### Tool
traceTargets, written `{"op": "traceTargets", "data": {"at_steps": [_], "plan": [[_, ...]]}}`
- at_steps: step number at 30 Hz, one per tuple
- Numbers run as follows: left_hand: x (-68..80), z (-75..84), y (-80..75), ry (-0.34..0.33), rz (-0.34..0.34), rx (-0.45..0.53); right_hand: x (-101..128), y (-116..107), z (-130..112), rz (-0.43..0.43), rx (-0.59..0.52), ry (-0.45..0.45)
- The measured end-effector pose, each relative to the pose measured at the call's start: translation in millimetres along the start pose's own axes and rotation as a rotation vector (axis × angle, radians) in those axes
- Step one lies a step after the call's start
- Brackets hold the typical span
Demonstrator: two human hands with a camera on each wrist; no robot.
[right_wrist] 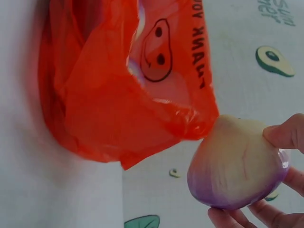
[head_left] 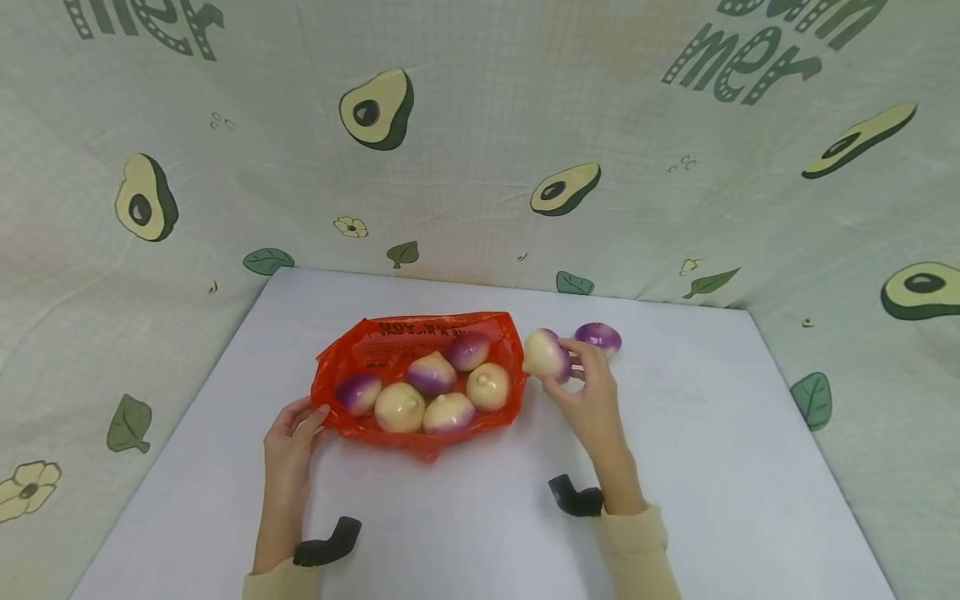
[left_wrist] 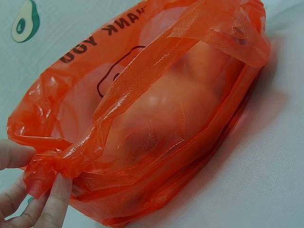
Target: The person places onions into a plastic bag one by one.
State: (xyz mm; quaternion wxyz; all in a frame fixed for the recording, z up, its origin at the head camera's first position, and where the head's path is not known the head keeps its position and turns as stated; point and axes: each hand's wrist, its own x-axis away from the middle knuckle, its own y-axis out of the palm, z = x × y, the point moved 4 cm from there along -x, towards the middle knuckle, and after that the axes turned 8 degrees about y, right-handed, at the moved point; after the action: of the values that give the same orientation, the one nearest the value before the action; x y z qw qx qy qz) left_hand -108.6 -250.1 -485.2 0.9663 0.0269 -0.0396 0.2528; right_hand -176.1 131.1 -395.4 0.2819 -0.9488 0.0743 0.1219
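Note:
My left hand (head_left: 288,442) pinches the gathered left edge of a red plastic bag (head_left: 427,446), bunched between thumb and fingers in the left wrist view. The bag's mouth gapes open, and several glossy purple-and-white onions (head_left: 400,407) lie inside. Just past the bag's right rim, my right hand (head_left: 592,392) holds another onion (right_wrist: 237,164) between thumb and fingertips. Its pale pointed end faces the bag and overlaps the bag's corner in the right wrist view. Behind the right hand, one more purple onion (head_left: 598,336) sits on the table.
A white table (head_left: 720,433) carries everything. A pale cloth (head_left: 465,158) printed with avocados and leaves rises behind and at both sides. Black straps (head_left: 576,497) circle both wrists over the cuffs.

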Motion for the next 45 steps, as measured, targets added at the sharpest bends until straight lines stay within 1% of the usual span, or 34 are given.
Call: {"op": "traceTargets", "data": {"at_steps": [3, 5, 7, 10, 12, 15, 19, 20, 23, 25, 26, 27, 29, 30, 33, 34, 35, 37, 39, 41, 42, 45], "plan": [[-3.9, -7.4, -3.0, -0.007, 0.014, 0.02, 2.4, 4.6, -12.2, -0.035, -0.036, -0.023], [-2.4, -4.9, -1.8, -0.014, 0.01, -0.012, 4.2, 9.3, -19.1, -0.058, -0.049, -0.045], [-1.1, -2.4, -0.1, -0.037, 0.03, -0.023, 5.9, 14.9, -25.3, -0.083, -0.051, -0.051], [1.4, 2.8, 2.0, -0.042, 0.025, -0.041, 8.2, 24.4, -33.1, -0.118, -0.042, -0.062], [-0.1, 0.9, 0.8, -0.032, 0.01, -0.03, 9.5, 30.9, -38.1, -0.14, -0.037, -0.065], [-8.7, -13.9, -4.6, -0.025, 0.016, -0.013, 11.1, 40.5, -44.3, -0.174, -0.032, -0.067], [-19.7, -33.4, -10.6, -0.036, 0.028, -0.024, 12.6, 53.8, -49.5, -0.219, -0.025, -0.049], [-21.2, -36.2, -11.3, -0.036, 0.032, -0.032, 12.9, 57.1, -50.7, -0.228, -0.021, -0.047], [-23.5, -41.2, -12.5, -0.036, 0.036, -0.039, 13.3, 67.2, -54.8, -0.245, -0.017, -0.079], [-22.0, -38.4, -12.0, -0.03, 0.024, -0.052, 14.0, 74.2, -58.0, -0.269, -0.009, -0.089], [-21.5, -37.9, -11.6, -0.037, 0.038, -0.05, 14.3, 77.6, -59.8, -0.284, -0.004, -0.09], [-19.8, -35.2, -11.0, -0.038, 0.036, -0.043, 14.6, 81.0, -61.5, -0.299, 0.0, -0.091], [-15.1, -27.0, -8.4, -0.045, 0.033, -0.05, 15.7, 88.0, -64.6, -0.334, 0.013, -0.087], [-11.4, -20.2, -6.3, -0.049, 0.029, -0.061, 16.0, 91.6, -65.8, -0.348, 0.019, -0.09], [-1.7, -2.1, 0.9, -0.084, 0.035, -0.083, 16.7, 101.4, -69.2, -0.362, 0.028, -0.128], [0.0, 1.2, 2.1, -0.087, 0.032, -0.084, 17.0, 104.6, -70.1, -0.361, 0.032, -0.144], [0.1, 1.2, 1.9, -0.08, 0.023, -0.084, 17.2, 107.6, -71.3, -0.362, 0.033, -0.157], [1.4, 4.7, 3.3, -0.096, 0.031, -0.09, 17.4, 113.4, -72.9, -0.37, 0.041, -0.171], [1.7, 5.5, 3.4, -0.098, 0.039, -0.091, 17.2, 118.9, -74.9, -0.378, 0.056, -0.176], [2.7, 7.8, 4.4, -0.105, 0.048, -0.107, 16.6, 124.1, -76.7, -0.402, 0.079, -0.151], [4.4, 12.0, 6.2, -0.124, 0.057, -0.121, 16.1, 126.7, -77.6, -0.413, 0.09, -0.14], [4.9, 12.7, 6.5, -0.124, 0.058, -0.119, 14.2, 134.5, -80.2, -0.438, 0.118, -0.109]]}}
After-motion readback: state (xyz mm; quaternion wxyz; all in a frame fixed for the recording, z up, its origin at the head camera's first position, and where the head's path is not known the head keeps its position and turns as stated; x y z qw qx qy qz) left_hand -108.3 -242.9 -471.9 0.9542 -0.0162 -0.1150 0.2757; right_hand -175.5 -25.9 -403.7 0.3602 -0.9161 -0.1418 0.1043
